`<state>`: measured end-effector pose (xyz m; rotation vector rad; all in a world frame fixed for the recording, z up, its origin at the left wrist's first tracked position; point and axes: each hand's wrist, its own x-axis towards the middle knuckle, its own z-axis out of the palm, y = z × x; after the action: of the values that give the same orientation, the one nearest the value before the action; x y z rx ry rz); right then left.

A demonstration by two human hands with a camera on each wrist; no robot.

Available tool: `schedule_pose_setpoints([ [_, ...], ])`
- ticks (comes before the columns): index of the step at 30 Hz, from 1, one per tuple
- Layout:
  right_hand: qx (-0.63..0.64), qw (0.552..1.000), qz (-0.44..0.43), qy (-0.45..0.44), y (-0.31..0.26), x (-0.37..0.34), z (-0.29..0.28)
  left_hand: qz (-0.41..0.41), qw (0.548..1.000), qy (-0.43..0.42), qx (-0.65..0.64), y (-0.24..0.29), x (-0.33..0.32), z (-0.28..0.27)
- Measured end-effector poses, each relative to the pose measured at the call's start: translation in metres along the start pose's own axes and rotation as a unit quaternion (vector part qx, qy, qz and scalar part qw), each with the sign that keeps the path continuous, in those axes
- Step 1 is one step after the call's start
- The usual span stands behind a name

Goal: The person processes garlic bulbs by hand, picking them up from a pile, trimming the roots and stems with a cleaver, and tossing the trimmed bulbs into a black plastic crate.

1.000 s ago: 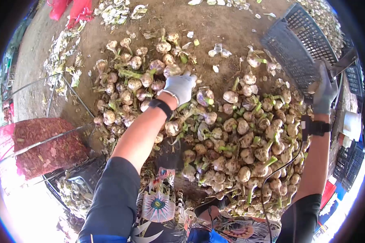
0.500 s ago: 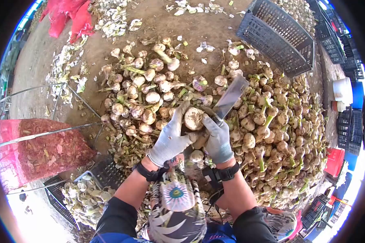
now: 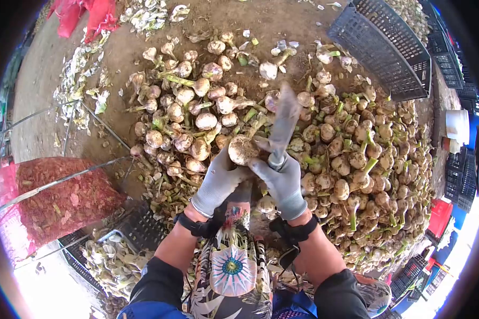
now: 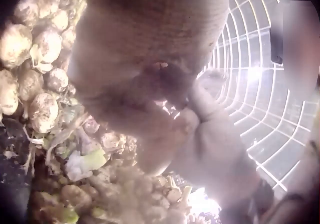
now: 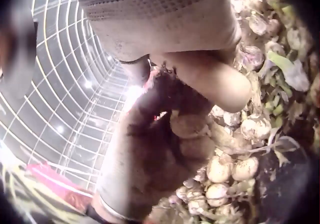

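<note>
A grey-white glove covers each hand. In the head view my left hand point(image 3: 218, 183) holds a garlic bulb point(image 3: 242, 150) by its near side, its root face turned up and its stem pointing away. My right hand point(image 3: 282, 186) grips a knife point(image 3: 285, 118), whose broad, blurred blade points away from me beside the stem. The right thumb reaches to the bulb's side. Large and close, the left glove point(image 4: 150, 49) covers much of the left wrist view. In the right wrist view, the right glove point(image 5: 160, 29) hides the knife.
Heaped garlic bulbs point(image 3: 356, 175) spread to the right, with a looser group point(image 3: 186, 117) to the left. A black plastic crate point(image 3: 378, 53) stands tilted at the far right. At left are a red mesh sack point(image 3: 64, 196) and a crate of pale garlic scraps point(image 3: 109, 260).
Both hands came together from apart, the left from the garlic, the right from beside the crate. Since half a second ago the blade has swung leftward. A stemmed bulb now lies on the ground beyond.
</note>
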<state>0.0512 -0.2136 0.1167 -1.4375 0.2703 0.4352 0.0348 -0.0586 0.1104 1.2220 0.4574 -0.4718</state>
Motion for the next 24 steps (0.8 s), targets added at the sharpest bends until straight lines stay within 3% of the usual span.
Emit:
schedule_pose_setpoints([
  [2, 0.045, 0.998, 0.052, 0.016, -0.008, 0.006, -0.005, -0.003, 1.000, 0.008, 0.011, 0.001, 0.004, -0.005],
  [4, -0.209, 0.971, -0.108, 0.046, -0.002, 0.010, -0.018, 0.011, 0.999, 0.014, 0.027, -0.005, 0.005, -0.015],
  [5, -0.331, 0.920, -0.203, 0.051, -0.003, 0.008, -0.023, 0.018, 0.999, -0.005, 0.029, -0.004, 0.004, -0.020],
  [6, -0.330, 0.921, -0.201, 0.050, -0.005, 0.003, -0.024, 0.025, 0.999, -0.025, 0.031, -0.003, 0.003, -0.022],
  [8, -0.461, 0.865, -0.186, -0.071, -0.016, -0.009, -0.023, 0.011, 1.000, 0.010, 0.015, -0.017, -0.008, -0.027],
  [9, -0.525, 0.829, -0.157, -0.110, -0.019, -0.012, -0.022, 0.011, 0.996, -0.008, -0.089, -0.041, -0.010, -0.039],
  [10, -0.524, 0.830, -0.157, -0.109, -0.016, -0.014, -0.022, 0.016, 0.999, -0.021, -0.048, -0.030, -0.009, -0.035],
  [12, -0.355, 0.922, -0.154, -0.010, -0.008, -0.016, -0.021, 0.028, 0.998, -0.046, 0.034, -0.009, -0.007, -0.026],
  [13, -0.260, 0.962, -0.088, -0.005, -0.016, -0.013, -0.017, 0.018, 0.999, -0.036, 0.026, -0.002, -0.008, -0.019],
  [14, -0.260, 0.962, -0.086, -0.006, -0.013, -0.011, -0.014, 0.008, 0.999, -0.027, 0.017, -0.001, -0.009, -0.015],
  [16, -0.145, 0.975, -0.165, -0.038, -0.007, -0.007, -0.010, -0.001, 0.999, -0.044, 0.032, -0.001, -0.013, -0.013],
  [18, -0.161, 0.971, -0.175, -0.038, -0.005, -0.002, -0.010, -0.009, 0.997, -0.060, 0.047, -0.001, -0.019, -0.011],
  [20, 0.011, 0.997, 0.069, 0.030, 0.002, 0.004, -0.013, 0.026, 0.993, -0.058, 0.103, 0.002, -0.027, -0.008],
  [21, -0.105, 0.994, 0.036, -0.007, 0.000, 0.003, -0.018, 0.027, 0.994, -0.051, 0.090, 0.002, -0.027, -0.008],
  [22, -0.105, 0.994, 0.036, -0.011, 0.000, 0.001, -0.022, 0.028, 0.994, -0.047, 0.090, 0.001, -0.026, -0.013],
  [23, -0.287, 0.951, -0.107, -0.031, 0.001, -0.005, -0.026, 0.039, 0.991, -0.036, 0.121, -0.003, -0.024, -0.021],
  [24, -0.453, 0.856, -0.244, -0.048, 0.000, -0.011, -0.029, 0.049, 0.987, -0.027, 0.151, -0.010, -0.021, -0.030],
])
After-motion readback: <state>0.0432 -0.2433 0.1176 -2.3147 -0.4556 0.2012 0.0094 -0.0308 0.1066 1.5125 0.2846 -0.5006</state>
